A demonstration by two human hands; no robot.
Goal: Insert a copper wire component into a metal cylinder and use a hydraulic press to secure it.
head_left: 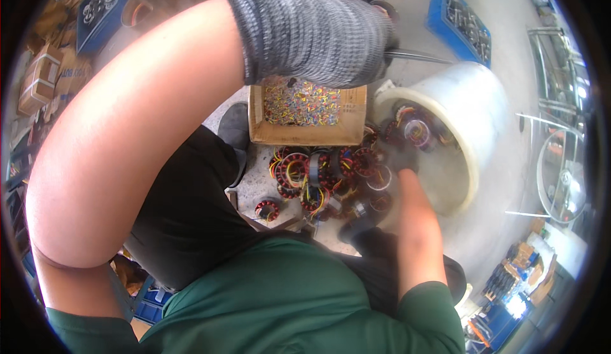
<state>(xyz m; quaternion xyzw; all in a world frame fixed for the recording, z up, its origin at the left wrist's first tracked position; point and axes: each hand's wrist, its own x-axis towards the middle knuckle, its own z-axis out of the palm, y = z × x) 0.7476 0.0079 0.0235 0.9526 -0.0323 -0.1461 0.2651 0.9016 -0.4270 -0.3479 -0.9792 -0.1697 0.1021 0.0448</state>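
My left hand (356, 39), in a grey knitted glove, reaches across the top middle. It is closed on a thin pointed metal tool (420, 55) that sticks out to the right; the handle is hidden. My right hand (402, 155), dark-gloved and smeared by motion, is at the mouth of a tipped white barrel (472, 150); its fingers cannot be made out. Wound motor stators (417, 132) lie inside the barrel beside this hand. More stators (366, 162) with red windings and coloured wires are piled on the floor to its left.
Beyond the pile stands a cardboard box (309, 136) of small coloured wire bits. One stator (267, 210) lies apart near my legs. Blue bins (480, 42) of metal parts stand at far right, another blue bin (95, 20) at far left. A round metal frame (541, 169) is at right.
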